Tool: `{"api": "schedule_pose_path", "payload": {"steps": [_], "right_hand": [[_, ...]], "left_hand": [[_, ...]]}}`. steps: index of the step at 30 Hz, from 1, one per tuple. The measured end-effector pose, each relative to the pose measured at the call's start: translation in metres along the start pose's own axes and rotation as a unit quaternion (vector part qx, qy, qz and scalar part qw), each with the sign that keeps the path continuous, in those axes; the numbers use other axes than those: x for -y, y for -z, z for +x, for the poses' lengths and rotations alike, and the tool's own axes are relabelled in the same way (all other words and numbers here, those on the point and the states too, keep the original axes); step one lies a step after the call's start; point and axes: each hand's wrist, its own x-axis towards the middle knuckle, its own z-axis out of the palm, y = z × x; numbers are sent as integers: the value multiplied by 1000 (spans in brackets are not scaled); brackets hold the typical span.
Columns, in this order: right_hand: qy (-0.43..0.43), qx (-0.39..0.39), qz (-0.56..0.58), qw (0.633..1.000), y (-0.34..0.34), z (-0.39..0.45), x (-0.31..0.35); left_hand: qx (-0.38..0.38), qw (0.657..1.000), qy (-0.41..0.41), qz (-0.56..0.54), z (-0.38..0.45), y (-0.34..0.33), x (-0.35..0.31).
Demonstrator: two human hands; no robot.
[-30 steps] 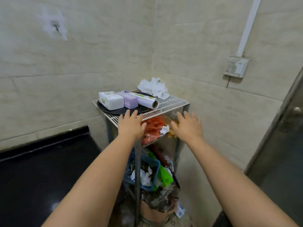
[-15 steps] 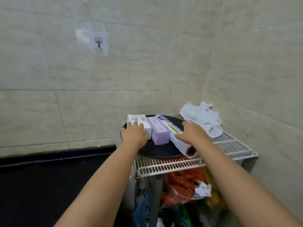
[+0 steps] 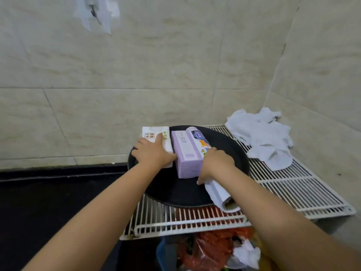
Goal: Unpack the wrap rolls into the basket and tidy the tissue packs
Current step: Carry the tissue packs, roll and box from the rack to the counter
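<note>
Your left hand [image 3: 153, 153] rests flat on the white tissue pack [image 3: 156, 136], not gripping; your right hand [image 3: 215, 163] wraps the wrap roll [image 3: 220, 190]. Both sit on a black tray [image 3: 232, 145] beside the purple pack [image 3: 186, 155]. Lifting the roll seems next; open wire shelf [image 3: 293, 190] lies right.

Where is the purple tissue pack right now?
In the head view, the purple tissue pack lies centre frame on the black round tray, between the white tissue pack on its left and the wrap roll on its right.
</note>
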Motion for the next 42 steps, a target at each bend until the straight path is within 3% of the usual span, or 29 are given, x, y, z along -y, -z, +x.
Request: {"api": "schedule_pose_path", "payload": {"steps": [5,8,12,18,21,23,26,30,34,42], "right_hand": [[7,-22,37,999,-4,4,-11],[7,-10,63,998,1,12,-36],[-39,-54,99,993,4,6,-44],[22,-89,-10,996,18,-17,-44],[69,-173,-21,982,31,-34,-29],[117,-225,8,967,38,-54,-4],[201,-232,52,950,33,-95,54],[296,-168,145,929,-13,-155,151],[330,-84,187,921,-86,-212,249],[368,11,87,926,-221,-279,383]], "left_hand": [[-46,998,31,-17,-15,3,1],[-85,990,68,-93,-25,8,7],[-158,970,86,-165,-45,17,11],[-250,954,53,-158,-77,32,30],[-279,943,59,-170,-89,37,55],[-291,938,67,-177,-97,43,79],[-305,932,82,-175,-112,54,130],[-326,927,99,-155,-140,72,228],[-317,928,145,-131,-177,79,350],[-251,937,228,-80,-216,48,526]]}}
